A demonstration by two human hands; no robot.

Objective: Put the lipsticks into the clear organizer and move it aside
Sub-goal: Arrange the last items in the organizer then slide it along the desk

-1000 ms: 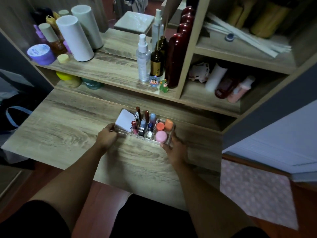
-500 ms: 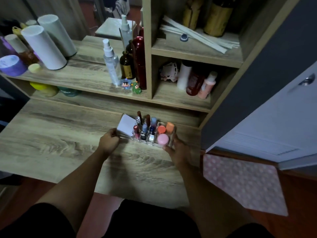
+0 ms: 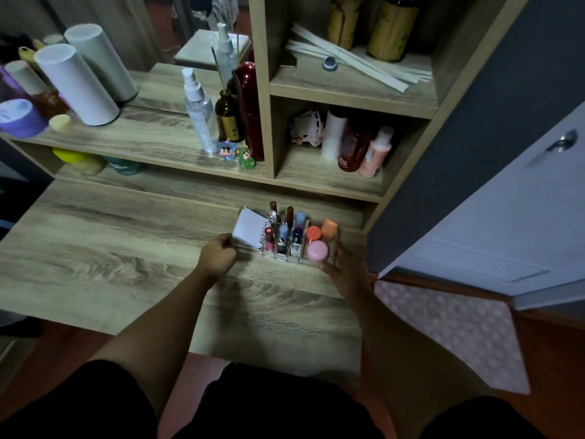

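Both hands grip the clear organizer point(image 3: 286, 255), the left hand point(image 3: 217, 256) closed on its left end, the right hand point(image 3: 345, 269) cupping its right end. Lipsticks point(image 3: 282, 237) stand slotted inside. Compared with a second ago, the organizer has slid rightward along the tabletop point(image 3: 110, 248) to its right rear corner, so the move aside looks nearly done.

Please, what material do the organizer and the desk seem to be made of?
The organizer looks like clear glossy plastic, perhaps acrylic: its contents show through the walls. The desk looks like matte wood-grain laminate or wood; the printed-looking grain leaves it open.

Dim indoor light, soft shadows beneath forearms, murky corners, wide-angle bending at edges
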